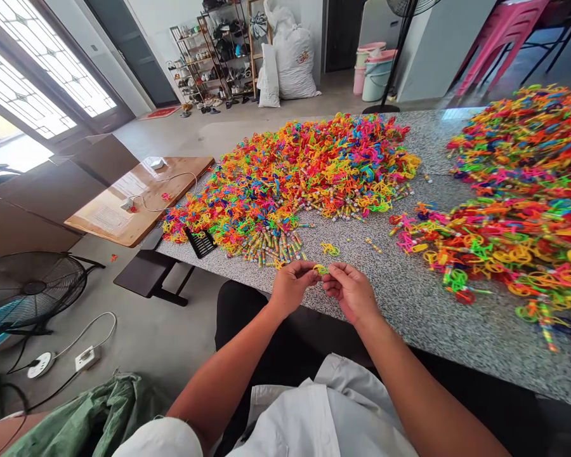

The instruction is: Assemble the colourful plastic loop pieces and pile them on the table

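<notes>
Between my two hands is a small yellow-green plastic piece [321, 270], held just over the near edge of the speckled stone table [390, 285]. My left hand [289, 287] pinches its left end between thumb and fingers. On its right end, the fingertips of my right hand [353, 289] are closed. Just beyond lies a loose yellow-green plastic piece [330, 249], with a short printed stick [374, 245] to its right. Several thin printed tubes [273, 246] lie bunched left of my hands, at the front of a large heap of colourful plastic pieces [304, 165].
A second colourful heap [514, 235] covers the table's right side. A black slotted tray [200, 243] sits at the left edge, near a wooden table [181, 174]. On the floor are a black fan [33, 289], a power strip [87, 358] and green fabric [99, 412].
</notes>
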`<action>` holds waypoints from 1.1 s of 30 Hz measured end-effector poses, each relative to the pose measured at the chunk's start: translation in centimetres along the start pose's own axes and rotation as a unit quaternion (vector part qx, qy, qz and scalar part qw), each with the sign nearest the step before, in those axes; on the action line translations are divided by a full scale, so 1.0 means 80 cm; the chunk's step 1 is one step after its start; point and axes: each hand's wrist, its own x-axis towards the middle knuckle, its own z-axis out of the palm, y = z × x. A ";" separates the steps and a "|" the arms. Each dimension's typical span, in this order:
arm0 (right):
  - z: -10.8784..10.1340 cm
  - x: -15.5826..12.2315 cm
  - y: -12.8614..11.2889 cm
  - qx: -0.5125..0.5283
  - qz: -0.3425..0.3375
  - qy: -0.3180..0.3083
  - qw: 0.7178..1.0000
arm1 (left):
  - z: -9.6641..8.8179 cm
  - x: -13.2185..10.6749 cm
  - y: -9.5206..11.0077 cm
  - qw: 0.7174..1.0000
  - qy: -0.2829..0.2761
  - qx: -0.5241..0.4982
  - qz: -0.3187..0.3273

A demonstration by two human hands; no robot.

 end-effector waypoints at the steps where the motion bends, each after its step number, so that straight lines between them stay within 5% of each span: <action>1: 0.000 0.000 0.001 0.001 -0.001 -0.002 1.000 | 0.000 0.000 0.000 1.000 0.002 -0.001 0.001; 8: -0.001 0.000 0.002 -0.015 -0.018 0.001 1.000 | 0.006 -0.004 -0.001 1.000 0.008 0.015 0.023; 16: -0.003 -0.001 -0.004 -0.051 -0.011 -0.009 0.999 | -0.005 -0.005 -0.005 0.980 -0.027 0.158 0.117; 26: -0.014 -0.002 -0.009 -0.197 -0.114 -0.095 0.969 | 0.000 -0.009 0.000 0.979 0.008 0.147 0.139; 33: -0.018 -0.028 -0.019 -0.243 -0.228 -0.109 0.937 | -0.011 -0.033 0.025 0.898 0.012 0.271 0.347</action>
